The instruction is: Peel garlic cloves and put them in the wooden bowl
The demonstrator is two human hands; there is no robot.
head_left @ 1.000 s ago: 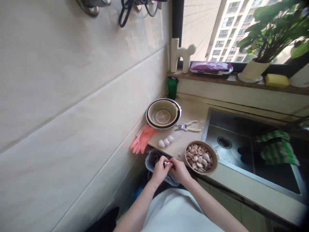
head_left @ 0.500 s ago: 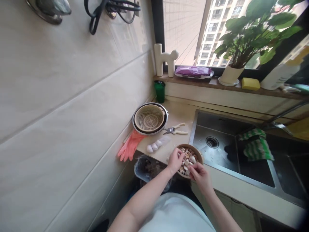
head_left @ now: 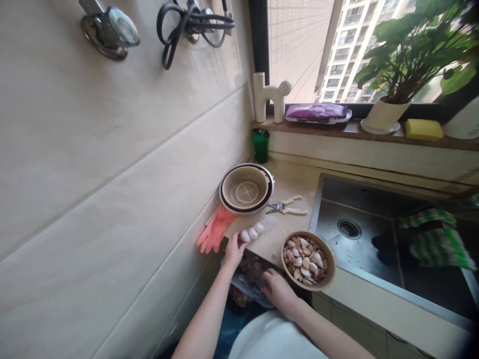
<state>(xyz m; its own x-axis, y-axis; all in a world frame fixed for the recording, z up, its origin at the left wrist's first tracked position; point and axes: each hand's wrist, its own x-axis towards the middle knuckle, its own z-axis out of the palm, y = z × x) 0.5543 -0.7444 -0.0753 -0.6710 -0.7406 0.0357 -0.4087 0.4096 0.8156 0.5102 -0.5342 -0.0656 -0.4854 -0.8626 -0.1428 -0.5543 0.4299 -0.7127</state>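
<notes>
My left hand (head_left: 234, 251) reaches to the counter's front edge, thumb and fingers apart at the near end of a clear bag of white garlic bulbs (head_left: 251, 232). Whether it touches the nearest bulb is hard to tell. Over a bin lined with a clear bag (head_left: 249, 286) hangs my right hand (head_left: 279, 289), fingers loosely bent and apart, nothing visible in them. To its right, a beige bowl (head_left: 331, 279) full of loose garlic cloves (head_left: 305, 259) stands at the counter edge.
Pliers-like cutters with cream handles (head_left: 294, 210) lie behind the garlic. Nested round baskets (head_left: 245, 188) stand by the wall, above pink rubber gloves (head_left: 215, 232). A steel sink (head_left: 348, 204) holds a green-and-white striped cloth (head_left: 437, 239). The windowsill bears a potted plant (head_left: 387, 114).
Both hands have left the bowl of cloves. My left hand has moved left to the bagged garlic bulbs, my right hand left and down over the bin. The view has shifted left.
</notes>
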